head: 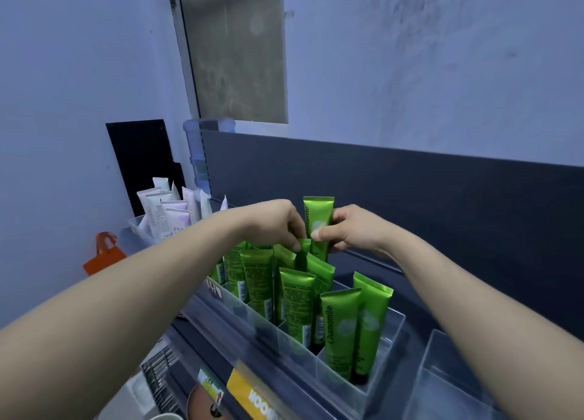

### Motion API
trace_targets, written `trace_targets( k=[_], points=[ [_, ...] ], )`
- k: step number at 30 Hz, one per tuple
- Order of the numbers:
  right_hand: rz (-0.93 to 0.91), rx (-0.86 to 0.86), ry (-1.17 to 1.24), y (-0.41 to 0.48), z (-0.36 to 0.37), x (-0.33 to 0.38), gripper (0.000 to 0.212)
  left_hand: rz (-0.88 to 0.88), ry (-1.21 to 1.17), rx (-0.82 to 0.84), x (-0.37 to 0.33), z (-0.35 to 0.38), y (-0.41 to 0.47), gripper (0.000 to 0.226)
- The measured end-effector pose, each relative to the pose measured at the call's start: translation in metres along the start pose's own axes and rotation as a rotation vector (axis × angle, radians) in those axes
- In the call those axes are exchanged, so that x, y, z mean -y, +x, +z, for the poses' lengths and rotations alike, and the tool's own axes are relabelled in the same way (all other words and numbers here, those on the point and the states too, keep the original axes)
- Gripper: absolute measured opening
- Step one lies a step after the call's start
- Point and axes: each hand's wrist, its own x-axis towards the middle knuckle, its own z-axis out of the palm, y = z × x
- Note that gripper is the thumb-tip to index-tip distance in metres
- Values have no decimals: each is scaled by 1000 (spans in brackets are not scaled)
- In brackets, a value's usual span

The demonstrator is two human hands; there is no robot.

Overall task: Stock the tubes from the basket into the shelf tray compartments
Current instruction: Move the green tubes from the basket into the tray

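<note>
Standing upright in the near compartments of the clear shelf tray (390,347) at lower centre, green tubes (339,328) showed "Chamomile" lettering. A second clear tray (442,375) sat just beside it at lower right. Above the far compartments, at mid-frame, the left hand (275,223) pinched the flat top of one standing tube (304,246), fingers curled downward. Just beside it, the right hand (350,230) pinched a raised tube (318,217) between thumb and fingers, upright, its lower end level with the other tubes' tops. Farther back, upper left of centre, white tubes (164,211) stood in another tray, with an orange bag (104,255) left of them.
</note>
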Motion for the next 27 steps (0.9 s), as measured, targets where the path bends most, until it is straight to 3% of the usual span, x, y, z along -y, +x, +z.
trace_targets(
  k=[8,16,22,27],
  points=[
    [14,-7,2,0,5,4,9,14,-184,-236,8,-13,-20,12],
    [3,7,4,0,17,7,13,14,-238,-299,10,-13,-42,14],
    [94,35,-181,3,19,-6,2,16,-254,-326,14,-16,-55,16],
    [55,-71,-126,5,15,7,7,12,-237,-344,18,-13,-61,16]
  ],
)
